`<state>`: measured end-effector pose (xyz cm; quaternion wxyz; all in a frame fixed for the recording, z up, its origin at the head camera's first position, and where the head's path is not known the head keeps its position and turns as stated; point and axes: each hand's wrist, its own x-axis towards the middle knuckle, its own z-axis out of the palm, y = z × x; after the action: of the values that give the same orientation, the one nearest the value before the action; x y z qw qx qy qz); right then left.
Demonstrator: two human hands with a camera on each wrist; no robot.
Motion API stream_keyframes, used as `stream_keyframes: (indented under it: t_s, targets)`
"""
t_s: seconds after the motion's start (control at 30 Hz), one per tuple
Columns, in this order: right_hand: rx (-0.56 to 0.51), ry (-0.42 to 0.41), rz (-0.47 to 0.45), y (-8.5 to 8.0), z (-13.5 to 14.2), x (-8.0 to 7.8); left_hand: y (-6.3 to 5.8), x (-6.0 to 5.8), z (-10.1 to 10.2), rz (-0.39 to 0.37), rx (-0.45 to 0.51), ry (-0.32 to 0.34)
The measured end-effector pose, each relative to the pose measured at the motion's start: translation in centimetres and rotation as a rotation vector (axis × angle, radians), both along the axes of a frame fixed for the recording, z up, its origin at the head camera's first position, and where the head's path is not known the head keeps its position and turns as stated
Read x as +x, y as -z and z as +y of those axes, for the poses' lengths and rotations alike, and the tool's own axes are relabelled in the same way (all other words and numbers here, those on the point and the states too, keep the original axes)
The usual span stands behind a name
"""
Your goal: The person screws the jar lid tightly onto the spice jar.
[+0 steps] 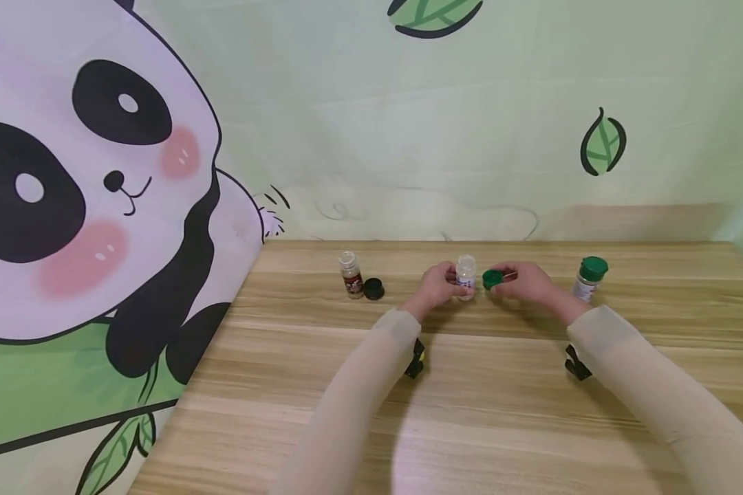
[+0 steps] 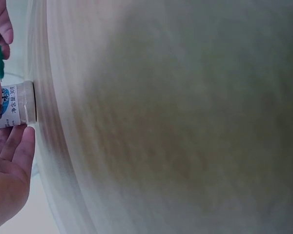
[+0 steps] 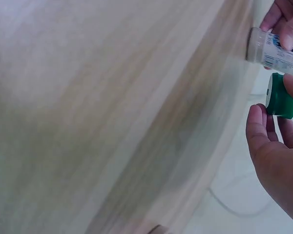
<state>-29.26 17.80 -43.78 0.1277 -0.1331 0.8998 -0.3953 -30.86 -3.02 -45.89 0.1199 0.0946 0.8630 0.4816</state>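
Leftmost, well out to the left of all the fingers, a printed panda spreads over the backdrop. Nearer to the left fingers, though clearly apart from them, an uncapped clear bottle with a dark label stands on the wooden table, a black cap just beside it on the side toward those fingers. Next comes the left hand, its thumb and fingers wrapped around a white-labelled bottle, upright and lidless; whether its base touches the wood I cannot tell. Just right of that grip, and apart from the bottle, a green cap is pinched between thumb and fingers of the right hand, narrowed to the cap's width. Beyond the right fingers, past the wrist, stands a green-capped bottle, its lower part hidden by the right arm.
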Motion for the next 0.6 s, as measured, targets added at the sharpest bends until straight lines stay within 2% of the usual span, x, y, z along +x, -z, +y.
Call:
stream_keyframes:
  t_s: [0.3, 0.6]
  targets:
    - [-0.036, 0.032, -0.001, -1.5, 0.2, -0.1, 0.2, -0.2, 0.0, 0.006, 0.004, 0.005]
    - [-0.044, 0.022, 0.036, -2.5, -0.6, 0.1, 0.4, -0.2, 0.0, 0.003, 0.012, -0.003]
